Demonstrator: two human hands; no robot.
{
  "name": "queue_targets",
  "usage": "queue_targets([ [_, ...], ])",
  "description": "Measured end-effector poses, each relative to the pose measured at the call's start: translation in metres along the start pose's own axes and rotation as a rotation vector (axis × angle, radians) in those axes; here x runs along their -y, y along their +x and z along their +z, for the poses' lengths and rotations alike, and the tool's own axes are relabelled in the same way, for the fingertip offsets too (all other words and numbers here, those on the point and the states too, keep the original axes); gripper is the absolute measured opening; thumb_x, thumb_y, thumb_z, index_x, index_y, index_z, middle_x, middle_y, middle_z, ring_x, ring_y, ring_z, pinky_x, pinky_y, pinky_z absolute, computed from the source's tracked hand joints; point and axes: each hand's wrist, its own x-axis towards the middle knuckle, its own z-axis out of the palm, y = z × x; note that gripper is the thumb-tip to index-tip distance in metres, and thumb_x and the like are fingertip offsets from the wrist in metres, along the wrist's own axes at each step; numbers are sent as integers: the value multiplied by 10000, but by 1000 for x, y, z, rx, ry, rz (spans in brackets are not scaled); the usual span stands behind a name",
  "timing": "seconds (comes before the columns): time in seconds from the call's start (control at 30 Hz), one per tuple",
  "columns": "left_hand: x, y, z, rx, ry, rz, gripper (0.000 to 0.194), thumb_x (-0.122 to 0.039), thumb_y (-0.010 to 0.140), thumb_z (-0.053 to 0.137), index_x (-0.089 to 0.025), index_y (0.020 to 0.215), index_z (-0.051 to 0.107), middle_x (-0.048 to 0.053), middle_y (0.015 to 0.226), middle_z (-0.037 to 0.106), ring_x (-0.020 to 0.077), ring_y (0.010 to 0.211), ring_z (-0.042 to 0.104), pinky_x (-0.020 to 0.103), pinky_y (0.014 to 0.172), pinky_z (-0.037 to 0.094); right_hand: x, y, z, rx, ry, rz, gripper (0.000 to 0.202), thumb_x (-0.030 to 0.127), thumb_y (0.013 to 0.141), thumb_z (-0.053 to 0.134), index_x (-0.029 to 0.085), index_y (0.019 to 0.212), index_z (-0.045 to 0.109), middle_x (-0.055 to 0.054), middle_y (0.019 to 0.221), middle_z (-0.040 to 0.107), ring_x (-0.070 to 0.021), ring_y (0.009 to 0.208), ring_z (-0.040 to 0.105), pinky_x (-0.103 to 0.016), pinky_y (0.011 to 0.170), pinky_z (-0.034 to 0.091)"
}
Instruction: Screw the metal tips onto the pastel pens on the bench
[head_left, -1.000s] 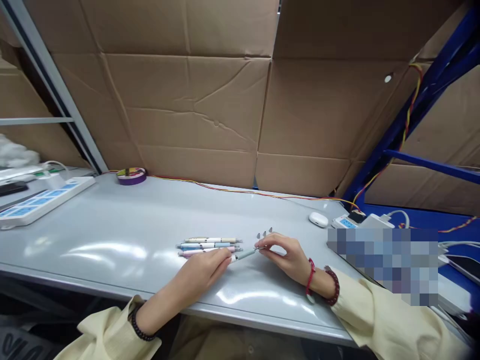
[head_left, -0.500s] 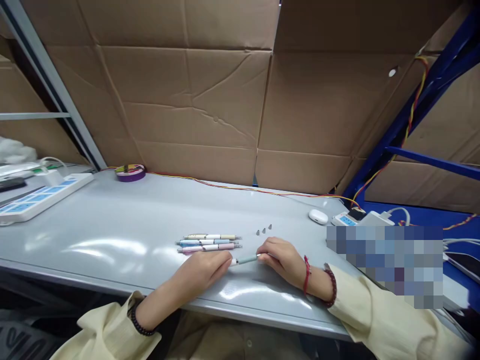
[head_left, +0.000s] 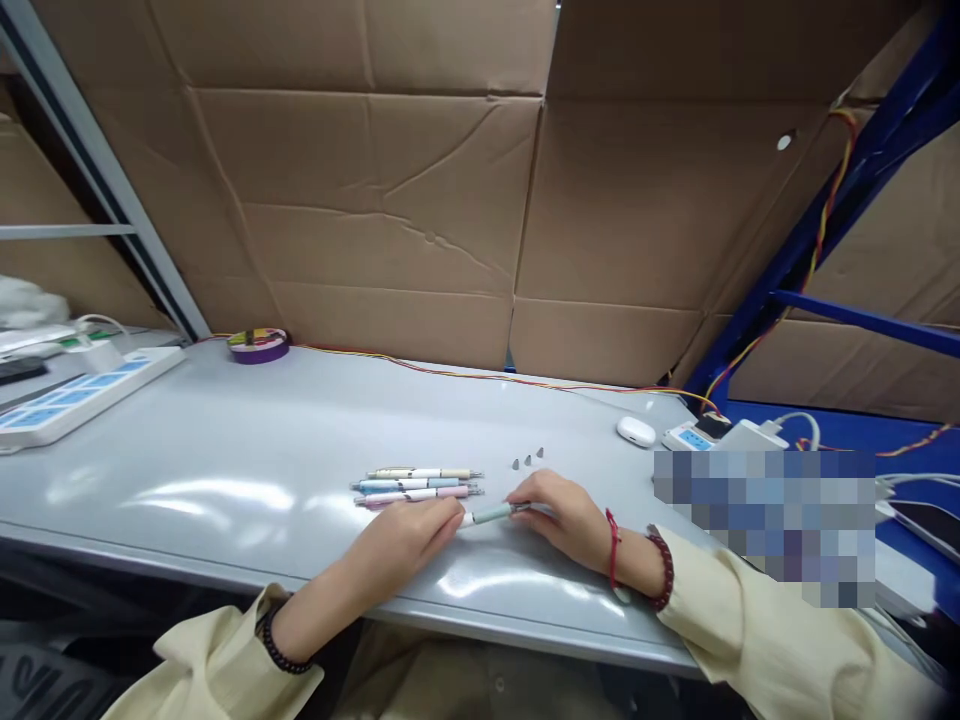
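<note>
My left hand (head_left: 411, 540) is closed around the white rear part of a pen (head_left: 491, 514) with a pale green grip, held just above the table. At the pen's metal tip, the thumb and forefinger of my right hand (head_left: 559, 512) come around it from the right. Behind my left hand lie three similar pens side by side: a cream one (head_left: 424, 474), a light blue one (head_left: 412, 485) and a pink one (head_left: 418, 495). Three small grey cone-like pieces (head_left: 528, 460) rest on the table beyond my right hand.
A white earbud case (head_left: 636, 432) and a power strip (head_left: 688, 438) are at the back right, beside a pixelated area. Another power strip (head_left: 90, 395) lies left. A purple round tin or tape roll (head_left: 259, 346) sits against the cardboard wall (head_left: 390, 240), with a twisted cable (head_left: 450, 374) along it.
My right thumb and forefinger have parted slightly, so more of the pen's metal tip shows between them. My left hand keeps its place on the pen.
</note>
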Motion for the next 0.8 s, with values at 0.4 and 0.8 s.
queue_targets([
  [0.4, -1, 0, -3, 13, 25, 65, 322, -291, 950, 309, -199, 822, 589, -3, 745, 647, 144, 680, 612, 206, 601, 426, -1, 0, 4, 90, -173, -127, 559, 504, 937, 242, 190, 587, 545, -14, 490, 534, -128, 476, 471, -265, 541, 389],
  [0.8, 3, 0, 1, -51, 60, -51, 322, -287, 949, 315, -212, 978, 627, 36, 1057, 675, 193, 860, 661, 252, 714, 491, 2, 4, 2, 39, -43, 7, 261, 392, 924, 404, 178, 880, 547, -48, 746, 615, -148, 658, 555, -277, 642, 459],
])
